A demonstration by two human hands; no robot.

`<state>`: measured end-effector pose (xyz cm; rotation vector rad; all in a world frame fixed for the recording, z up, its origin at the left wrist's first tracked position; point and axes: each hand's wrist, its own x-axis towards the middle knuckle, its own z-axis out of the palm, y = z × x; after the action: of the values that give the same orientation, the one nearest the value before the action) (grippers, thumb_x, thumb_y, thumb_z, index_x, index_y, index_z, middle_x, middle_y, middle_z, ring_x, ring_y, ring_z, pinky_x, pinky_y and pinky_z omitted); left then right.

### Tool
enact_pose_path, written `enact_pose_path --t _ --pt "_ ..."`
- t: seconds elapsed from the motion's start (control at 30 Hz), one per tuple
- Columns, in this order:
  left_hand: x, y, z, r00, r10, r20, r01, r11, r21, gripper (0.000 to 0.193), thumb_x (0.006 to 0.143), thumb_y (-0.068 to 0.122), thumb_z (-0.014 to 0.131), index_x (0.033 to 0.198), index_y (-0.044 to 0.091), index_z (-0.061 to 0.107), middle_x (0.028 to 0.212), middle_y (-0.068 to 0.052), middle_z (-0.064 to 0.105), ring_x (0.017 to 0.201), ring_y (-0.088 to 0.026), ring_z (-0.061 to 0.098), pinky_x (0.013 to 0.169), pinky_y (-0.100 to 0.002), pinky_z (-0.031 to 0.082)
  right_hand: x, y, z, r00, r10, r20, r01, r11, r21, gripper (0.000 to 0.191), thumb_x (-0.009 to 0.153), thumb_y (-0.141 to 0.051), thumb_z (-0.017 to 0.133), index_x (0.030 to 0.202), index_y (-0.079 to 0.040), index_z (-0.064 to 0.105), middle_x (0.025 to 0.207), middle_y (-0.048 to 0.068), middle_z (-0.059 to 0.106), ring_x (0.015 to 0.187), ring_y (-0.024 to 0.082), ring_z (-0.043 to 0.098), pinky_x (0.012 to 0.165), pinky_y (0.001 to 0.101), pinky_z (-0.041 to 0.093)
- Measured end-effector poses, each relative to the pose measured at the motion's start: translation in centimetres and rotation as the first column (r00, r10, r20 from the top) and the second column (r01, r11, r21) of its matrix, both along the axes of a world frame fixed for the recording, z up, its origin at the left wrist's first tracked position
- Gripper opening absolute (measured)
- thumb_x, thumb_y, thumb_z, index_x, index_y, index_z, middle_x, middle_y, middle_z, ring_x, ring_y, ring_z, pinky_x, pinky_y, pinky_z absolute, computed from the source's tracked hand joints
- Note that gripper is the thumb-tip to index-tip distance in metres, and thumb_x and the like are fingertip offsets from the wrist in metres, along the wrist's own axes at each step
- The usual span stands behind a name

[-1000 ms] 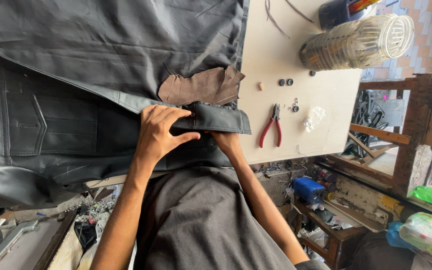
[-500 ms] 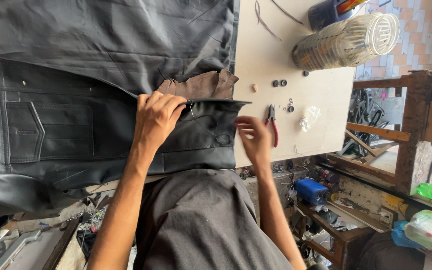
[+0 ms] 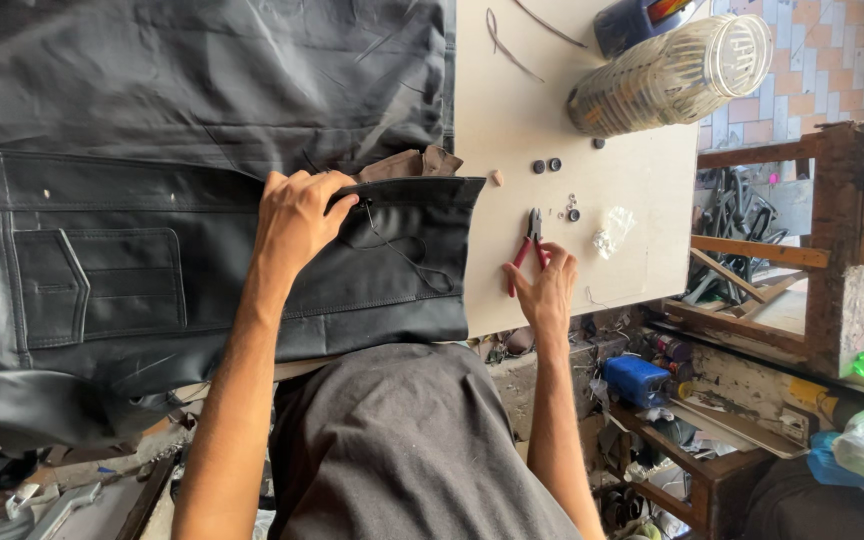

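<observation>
Gripping the black leather jacket [image 3: 202, 270] edge, left hand [image 3: 297, 215] closed; right hand [image 3: 544, 290] fingers touch red-handled pliers [image 3: 527, 250], jaws pointing away.

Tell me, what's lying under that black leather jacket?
The pale table carries the black leather jacket; a brown piece peeks from beneath its edge by the left hand. Anything further under is covered.

A pale counter [image 3: 532, 90] carries a black leather garment [image 3: 152, 200], red-handled pliers [image 3: 527, 250], small dark snap fasteners [image 3: 546, 166], crumpled plastic [image 3: 612, 230] and a ribbed jar [image 3: 667, 75] on its side.

Bright, even daylight; soft shadows; sharp focus; dull sheen on dark leather.
</observation>
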<state>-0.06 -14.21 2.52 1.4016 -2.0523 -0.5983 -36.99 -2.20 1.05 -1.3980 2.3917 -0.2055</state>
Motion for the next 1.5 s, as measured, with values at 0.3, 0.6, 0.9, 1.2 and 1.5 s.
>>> enact_pose_path --t 0.3,0.6,0.9,1.2,1.5 --pt "0.3 0.0 0.5 1.000 -0.015 0.026 0.013 0.998 0.068 0.017 0.096 0.027 0.075 0.101 0.012 0.073 0.085 -0.005 0.075 0.078 -0.026 0.070 0.075 -0.043 0.042 4.8 -1.4 3.1 0.961 0.275 0.010 -0.251 0.890 -0.380 0.037 0.087 -0.014 0.080 0.118 -0.004 0.062 0.123 0.016 0.055 0.118 0.032 0.057 0.102 0.0402 0.053" --pt "0.4 0.6 0.8 1.000 -0.029 -0.011 0.030 0.999 0.020 0.015 0.095 0.025 0.074 0.100 0.011 0.071 0.089 -0.004 0.076 0.079 -0.026 0.069 0.075 -0.043 0.042 11.8 -5.1 4.3 0.868 0.434 0.243 -0.286 0.835 -0.471 0.016 0.093 -0.001 0.072 0.108 -0.003 0.067 0.104 0.012 0.068 0.097 0.025 0.070 0.087 0.0377 0.056" --pt "0.3 1.6 0.5 1.000 -0.007 -0.014 0.007 1.000 -0.020 0.016 0.093 0.024 0.077 0.100 0.010 0.071 0.088 -0.003 0.074 0.078 -0.024 0.066 0.077 -0.041 0.042 7.9 -10.9 2.6 0.835 0.370 0.407 -0.106 0.834 -0.541 0.031 0.095 0.006 0.055 0.124 -0.002 0.063 0.122 0.012 0.071 0.107 0.022 0.074 0.090 0.0327 0.060" --pt "0.7 2.6 0.9 1.000 -0.010 -0.017 0.009 0.999 -0.042 0.017 0.095 0.026 0.076 0.102 0.011 0.072 0.086 -0.002 0.074 0.077 -0.022 0.066 0.078 -0.040 0.042 4.7 -14.9 -0.5 0.684 0.370 0.629 -0.255 0.929 -0.269 0.026 0.096 -0.004 0.067 0.121 0.001 0.071 0.096 0.006 0.073 0.088 0.012 0.066 0.077 0.0256 0.052" --pt "0.6 1.6 1.1 1.000 -0.021 -0.012 0.022 0.999 0.038 0.015 0.096 0.027 0.074 0.103 0.014 0.074 0.075 -0.003 0.071 0.075 -0.022 0.067 0.079 -0.040 0.043 0.6 -11.9 7.1 0.519 0.426 0.741 0.232 0.764 -0.602 0.016 0.107 -0.016 0.051 0.114 -0.004 0.059 0.110 0.003 0.058 0.098 0.014 0.061 0.083 0.0297 0.057"
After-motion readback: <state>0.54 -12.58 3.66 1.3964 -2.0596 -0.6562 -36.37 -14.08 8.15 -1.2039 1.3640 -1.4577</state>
